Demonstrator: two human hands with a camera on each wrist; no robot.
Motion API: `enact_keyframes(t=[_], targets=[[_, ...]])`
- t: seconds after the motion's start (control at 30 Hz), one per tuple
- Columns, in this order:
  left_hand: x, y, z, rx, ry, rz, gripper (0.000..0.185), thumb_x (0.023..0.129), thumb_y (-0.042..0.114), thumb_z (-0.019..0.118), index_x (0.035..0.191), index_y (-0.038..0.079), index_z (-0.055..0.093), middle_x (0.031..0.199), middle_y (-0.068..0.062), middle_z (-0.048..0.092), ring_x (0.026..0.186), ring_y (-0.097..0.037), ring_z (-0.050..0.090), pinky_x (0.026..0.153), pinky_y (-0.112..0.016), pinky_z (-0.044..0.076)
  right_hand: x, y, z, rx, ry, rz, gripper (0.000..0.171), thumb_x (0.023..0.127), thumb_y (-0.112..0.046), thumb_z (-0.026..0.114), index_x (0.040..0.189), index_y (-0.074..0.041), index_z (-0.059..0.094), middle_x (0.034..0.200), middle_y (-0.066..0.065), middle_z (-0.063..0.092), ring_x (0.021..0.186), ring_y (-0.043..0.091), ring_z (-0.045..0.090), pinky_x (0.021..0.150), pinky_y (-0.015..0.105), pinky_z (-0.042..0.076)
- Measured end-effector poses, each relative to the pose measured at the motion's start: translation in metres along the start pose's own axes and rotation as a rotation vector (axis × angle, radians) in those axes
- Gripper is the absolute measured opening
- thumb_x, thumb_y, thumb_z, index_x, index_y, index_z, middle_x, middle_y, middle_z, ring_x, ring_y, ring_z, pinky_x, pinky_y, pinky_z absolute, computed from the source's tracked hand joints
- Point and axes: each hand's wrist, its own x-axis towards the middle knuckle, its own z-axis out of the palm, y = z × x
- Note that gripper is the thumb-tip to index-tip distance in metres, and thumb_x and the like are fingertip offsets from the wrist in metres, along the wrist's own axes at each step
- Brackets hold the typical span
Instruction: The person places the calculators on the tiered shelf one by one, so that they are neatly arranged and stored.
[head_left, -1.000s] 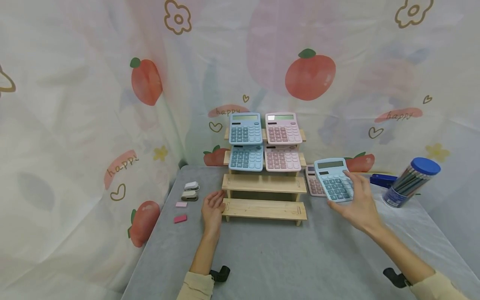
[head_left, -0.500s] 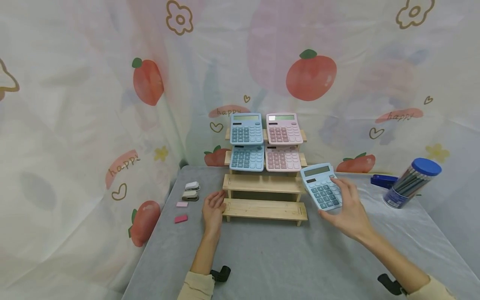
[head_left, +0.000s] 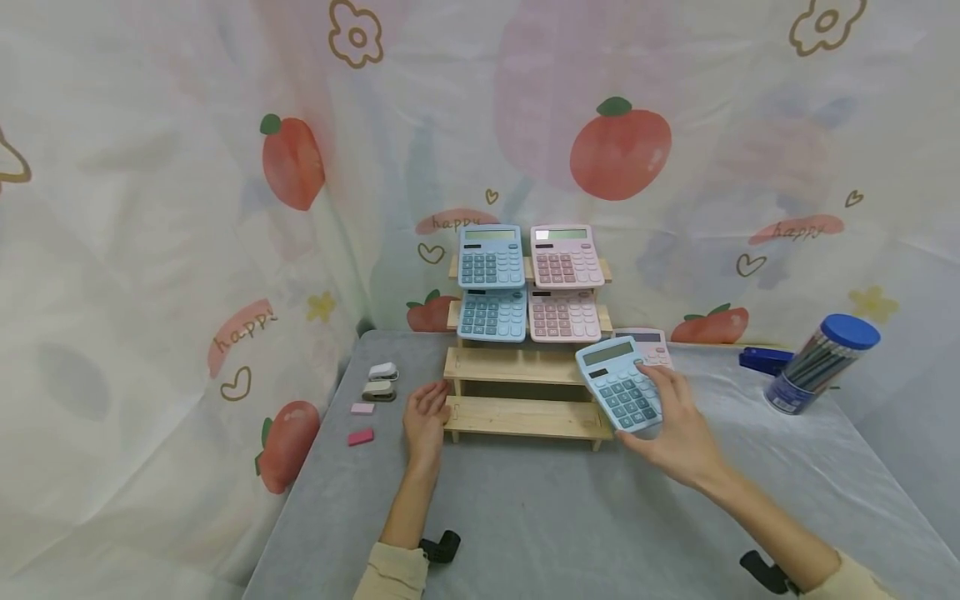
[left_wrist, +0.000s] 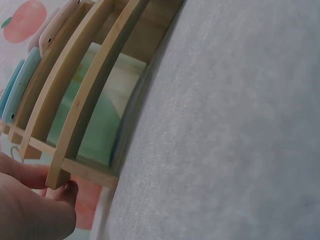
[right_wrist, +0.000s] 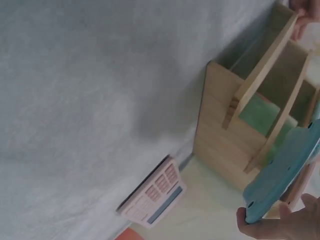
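Note:
My right hand [head_left: 677,435] holds a light blue calculator [head_left: 618,385] by its right side and lower edge. It is tilted in the air at the right end of a stepped wooden stand [head_left: 525,417]. Seen from the right wrist, the fingers curl round the blue calculator's edge [right_wrist: 282,172]. My left hand [head_left: 425,423] pinches the left end of the stand's lowest shelf; the thumb and a finger on that end show in the left wrist view. Two blue and two pink calculators lean on the two upper shelves. A pink calculator [head_left: 654,346] is partly hidden behind the held one.
White stapler [head_left: 383,372] and grey-green stapler [head_left: 378,391] lie left of the stand, with two pink erasers [head_left: 361,437] nearer me. To the right are a blue stapler [head_left: 765,360] and a blue-lidded tub of pencils [head_left: 822,365]. A patterned curtain [head_left: 480,125] backs the grey-covered table.
My right hand has carried the blue calculator leftward and down to the stand's right end, tilting it more. The pink calculator behind shows on its other side. My left hand stays put.

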Motion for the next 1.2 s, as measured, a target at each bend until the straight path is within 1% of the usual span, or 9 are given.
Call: enact_keyframes(t=[0.1, 0.2, 0.33, 0.5, 0.67, 0.9, 1.07, 1.13, 1.2], targets=[[0.0, 0.0, 0.0, 0.008, -0.001, -0.007, 0.052, 0.092, -0.021, 0.056, 0.142, -0.006, 0.047, 0.145, -0.025, 0.058, 0.138, -0.035, 0.055, 0.101, -0.035, 0.052, 0.002, -0.007, 0.006, 0.011, -0.024, -0.006, 0.107, 0.071, -0.027, 0.096, 0.158, -0.012, 0.035, 0.156, 0.023, 0.03, 0.132, 0.049, 0.044, 0.099, 0.072, 0.043], [0.0, 0.0, 0.0, 0.014, -0.003, -0.009, 0.052, 0.093, -0.021, 0.056, 0.142, -0.007, 0.046, 0.146, -0.026, 0.057, 0.139, -0.035, 0.054, 0.101, -0.034, 0.051, 0.004, -0.013, 0.013, 0.02, -0.037, -0.025, 0.107, 0.07, -0.026, 0.097, 0.157, -0.011, 0.037, 0.157, 0.022, 0.031, 0.136, 0.049, 0.042, 0.101, 0.072, 0.042], [0.0, -0.001, 0.0, 0.006, -0.005, -0.009, 0.052, 0.092, -0.021, 0.055, 0.141, -0.007, 0.047, 0.146, -0.026, 0.057, 0.138, -0.035, 0.055, 0.099, -0.031, 0.052, 0.008, -0.021, 0.02, 0.031, -0.031, -0.07, 0.108, 0.067, -0.025, 0.098, 0.156, -0.012, 0.039, 0.154, 0.02, 0.035, 0.135, 0.045, 0.045, 0.101, 0.067, 0.045], [0.0, 0.0, 0.002, 0.008, -0.008, -0.011, 0.052, 0.092, -0.022, 0.055, 0.141, -0.007, 0.047, 0.145, -0.025, 0.059, 0.138, -0.035, 0.056, 0.098, -0.031, 0.052, 0.014, -0.032, 0.027, 0.054, -0.033, -0.114, 0.104, 0.068, -0.026, 0.097, 0.155, -0.013, 0.042, 0.151, 0.018, 0.037, 0.126, 0.043, 0.053, 0.095, 0.062, 0.05], [0.0, 0.0, 0.001, 0.011, -0.01, -0.009, 0.053, 0.092, -0.022, 0.055, 0.142, -0.007, 0.047, 0.144, -0.024, 0.059, 0.137, -0.035, 0.056, 0.095, -0.03, 0.053, 0.021, -0.043, 0.035, 0.074, -0.04, -0.116, 0.102, 0.069, -0.027, 0.096, 0.155, -0.015, 0.043, 0.154, 0.018, 0.036, 0.121, 0.042, 0.057, 0.094, 0.06, 0.051], [-0.001, -0.001, 0.001, 0.008, -0.002, -0.014, 0.053, 0.092, -0.022, 0.055, 0.142, -0.007, 0.046, 0.144, -0.024, 0.059, 0.137, -0.034, 0.056, 0.095, -0.03, 0.053, 0.034, -0.058, 0.05, 0.082, -0.039, -0.12, 0.098, 0.07, -0.029, 0.095, 0.153, -0.011, 0.045, 0.153, 0.019, 0.038, 0.13, 0.04, 0.051, 0.1, 0.058, 0.048], [-0.002, 0.0, 0.001, 0.011, 0.003, -0.007, 0.051, 0.093, -0.021, 0.054, 0.141, -0.006, 0.048, 0.145, -0.026, 0.058, 0.138, -0.035, 0.055, 0.101, -0.036, 0.052, 0.042, -0.07, 0.063, 0.08, -0.019, -0.112, 0.095, 0.071, -0.032, 0.094, 0.152, -0.013, 0.047, 0.152, 0.016, 0.039, 0.12, 0.039, 0.058, 0.095, 0.056, 0.051], [-0.001, 0.0, 0.001, 0.01, 0.003, -0.006, 0.051, 0.093, -0.021, 0.055, 0.141, -0.006, 0.048, 0.145, -0.025, 0.058, 0.138, -0.035, 0.055, 0.102, -0.037, 0.051, 0.046, -0.074, 0.069, 0.086, 0.0, -0.115, 0.094, 0.071, -0.032, 0.093, 0.151, -0.013, 0.048, 0.15, 0.016, 0.041, 0.118, 0.039, 0.059, 0.095, 0.056, 0.05], [0.0, 0.0, 0.001, 0.006, 0.002, -0.004, 0.05, 0.094, -0.021, 0.055, 0.141, -0.007, 0.047, 0.145, -0.026, 0.058, 0.138, -0.035, 0.055, 0.102, -0.038, 0.051, 0.05, -0.08, 0.075, 0.091, 0.015, -0.107, 0.092, 0.07, -0.032, 0.093, 0.149, -0.013, 0.05, 0.149, 0.015, 0.042, 0.12, 0.04, 0.057, 0.096, 0.057, 0.049]])
